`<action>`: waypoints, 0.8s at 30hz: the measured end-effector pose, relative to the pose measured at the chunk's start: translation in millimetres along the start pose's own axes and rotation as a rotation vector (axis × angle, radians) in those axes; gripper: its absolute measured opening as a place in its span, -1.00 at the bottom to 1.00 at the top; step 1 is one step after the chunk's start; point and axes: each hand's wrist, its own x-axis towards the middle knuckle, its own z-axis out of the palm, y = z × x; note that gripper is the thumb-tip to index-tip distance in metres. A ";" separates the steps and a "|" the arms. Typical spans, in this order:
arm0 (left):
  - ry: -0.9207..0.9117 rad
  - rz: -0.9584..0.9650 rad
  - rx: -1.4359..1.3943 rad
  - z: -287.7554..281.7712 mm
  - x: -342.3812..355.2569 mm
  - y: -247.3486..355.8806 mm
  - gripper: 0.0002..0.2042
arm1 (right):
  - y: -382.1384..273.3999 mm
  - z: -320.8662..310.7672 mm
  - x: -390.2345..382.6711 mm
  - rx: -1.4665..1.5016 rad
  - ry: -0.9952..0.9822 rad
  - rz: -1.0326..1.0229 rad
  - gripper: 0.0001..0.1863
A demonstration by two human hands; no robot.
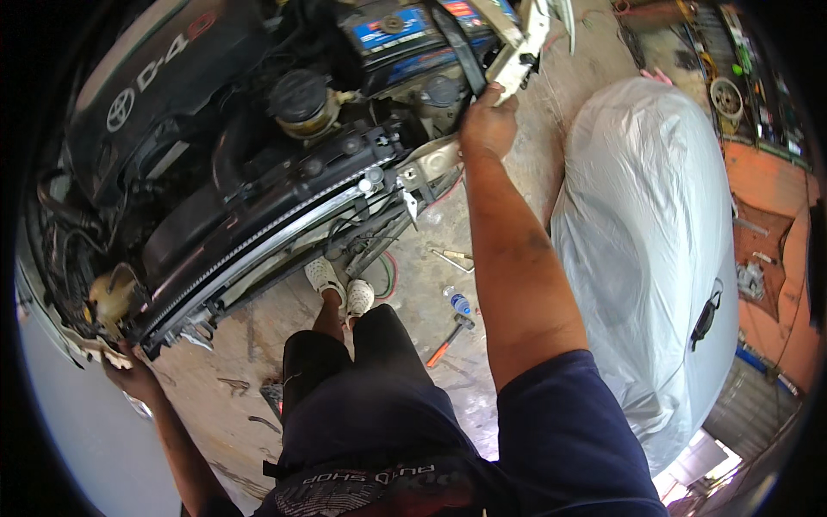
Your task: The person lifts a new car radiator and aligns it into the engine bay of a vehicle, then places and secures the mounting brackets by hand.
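In front of me is a car's open engine bay, its front end stripped down to the radiator (258, 246). My right hand (489, 129) is closed round the white metal body frame (515, 67) at the right front corner, beside the battery (405, 39). At the far left corner, my left hand (133, 377) is closed on the edge of a pale metal bracket (90, 349), below a yellowish plastic reservoir (112, 297); its fingertips are partly hidden. Between my hands run the radiator's black top and a long bare front crossbar.
On the concrete floor lie a hammer (450, 339) with an orange handle, a plastic bottle (457, 301) and an L-shaped tool (452, 258). A vehicle under a silver cover (642, 241) stands at the right. A black engine cover (164, 77) fills the upper left.
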 end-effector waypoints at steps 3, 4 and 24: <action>-0.238 0.466 -0.306 -45.7 -13.1 154.6 -0.34 | 14.7 0.8 8.4 0.012 0.060 -0.010 -0.36; -0.361 0.518 -0.366 -57.4 -19.1 183.9 -0.39 | 10.2 1.2 4.5 0.025 0.026 0.005 -0.36; -0.764 0.767 -0.295 -35.3 -64.4 303.2 -0.29 | 3.4 -2.8 3.9 0.023 -0.083 0.045 -0.36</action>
